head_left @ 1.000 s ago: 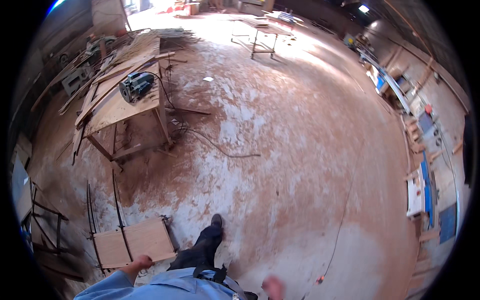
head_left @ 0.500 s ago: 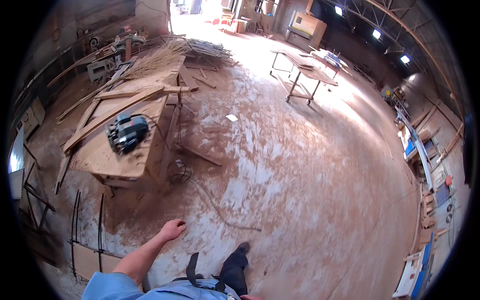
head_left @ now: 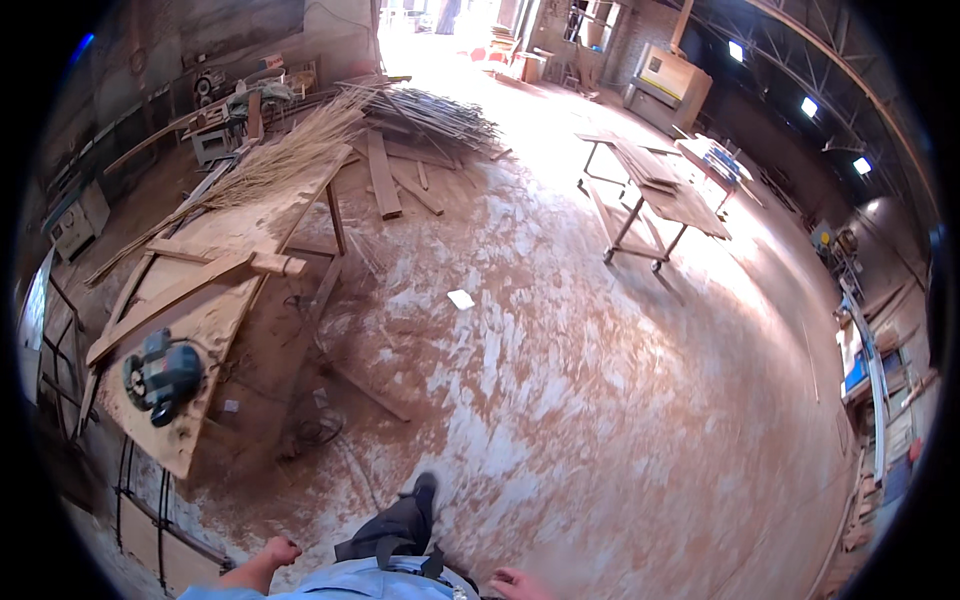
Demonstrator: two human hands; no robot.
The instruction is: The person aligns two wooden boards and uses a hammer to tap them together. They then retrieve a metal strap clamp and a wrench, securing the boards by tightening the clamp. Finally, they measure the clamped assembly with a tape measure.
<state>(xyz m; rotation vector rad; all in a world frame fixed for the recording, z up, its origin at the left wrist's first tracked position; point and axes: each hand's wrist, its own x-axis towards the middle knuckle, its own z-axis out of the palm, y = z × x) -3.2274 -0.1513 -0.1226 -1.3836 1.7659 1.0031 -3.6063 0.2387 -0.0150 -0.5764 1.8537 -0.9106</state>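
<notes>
My left hand (head_left: 283, 550) hangs low at my side, its fingers loosely curled with nothing in them. My right hand (head_left: 520, 584) shows at the lower edge, fingers a little apart and no object in them; part of it is cut off. Neither one touches anything. Nearest on the left is a wooden worktable (head_left: 215, 400). A dark green handheld power tool (head_left: 163, 377) rests on it, its exact kind unclear. Behind the tool lie joined wooden boards (head_left: 180, 300), and a bundle of thin sticks (head_left: 280, 165) covers the far end.
Planks (head_left: 381, 175) and a pile of thin strips (head_left: 435, 120) lie beyond the table. A wheeled table (head_left: 690, 210) stands ahead to the right. A cable (head_left: 355, 465) and a loose board (head_left: 368, 392) are on the dusty floor. Timber and equipment (head_left: 870, 365) line the right side.
I have stepped forward, and the worktable with the power tool has slid left and nearer in view. My left hand has dropped lower; more of my right hand shows.
</notes>
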